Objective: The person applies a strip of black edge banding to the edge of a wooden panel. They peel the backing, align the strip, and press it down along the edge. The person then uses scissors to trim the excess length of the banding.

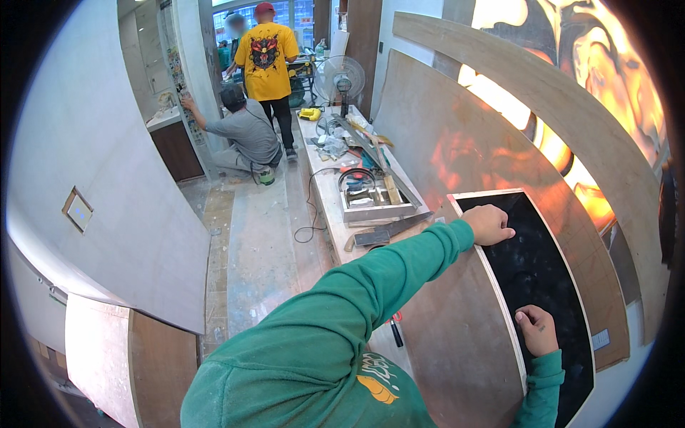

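A shallow wooden box or framed panel (492,274), pale at the edges and black on its face, stands on the right. My left hand (492,225) reaches across its far end, with the wrist over the pale edge and the fingers curled. Lower down, my right hand (539,330) is closed against the black face, its thumb close to the left edge. Whatever either hand pinches is hidden under the fingers. Green sleeves cover both forearms. A handsaw (407,227) lies on the workbench just beyond my left forearm.
A long workbench (321,160) carries a wooden tray (378,212) of tools, a yellow tool (310,114) and a fan (341,77). Large wooden panels (471,135) lean on the right. One person (250,132) sits low by the wall; another (267,57) stands behind. A cable (312,214) trails onto the floor.
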`<action>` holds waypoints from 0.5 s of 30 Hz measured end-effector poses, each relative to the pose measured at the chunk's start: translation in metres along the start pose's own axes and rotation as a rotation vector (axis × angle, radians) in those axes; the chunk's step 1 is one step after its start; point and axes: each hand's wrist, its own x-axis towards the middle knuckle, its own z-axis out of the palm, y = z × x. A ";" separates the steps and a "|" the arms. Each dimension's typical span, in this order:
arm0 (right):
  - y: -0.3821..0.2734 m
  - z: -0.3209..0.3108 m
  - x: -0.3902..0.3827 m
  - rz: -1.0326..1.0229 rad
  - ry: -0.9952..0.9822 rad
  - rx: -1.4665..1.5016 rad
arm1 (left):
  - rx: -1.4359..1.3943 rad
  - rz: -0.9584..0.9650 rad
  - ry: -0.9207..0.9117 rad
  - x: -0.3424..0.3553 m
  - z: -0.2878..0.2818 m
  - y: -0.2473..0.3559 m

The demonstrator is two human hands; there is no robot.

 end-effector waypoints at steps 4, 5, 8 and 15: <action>0.000 0.000 0.000 0.020 -0.010 0.011 | 0.000 -0.003 -0.001 0.001 0.001 -0.001; 0.000 -0.001 0.001 0.015 -0.010 0.007 | -0.001 -0.005 -0.004 0.001 0.000 -0.001; 0.004 -0.001 0.001 0.007 -0.009 0.001 | -0.001 -0.004 -0.008 0.001 -0.001 0.001; 0.006 0.000 0.001 0.017 -0.014 0.015 | -0.004 0.002 -0.001 0.004 0.003 -0.003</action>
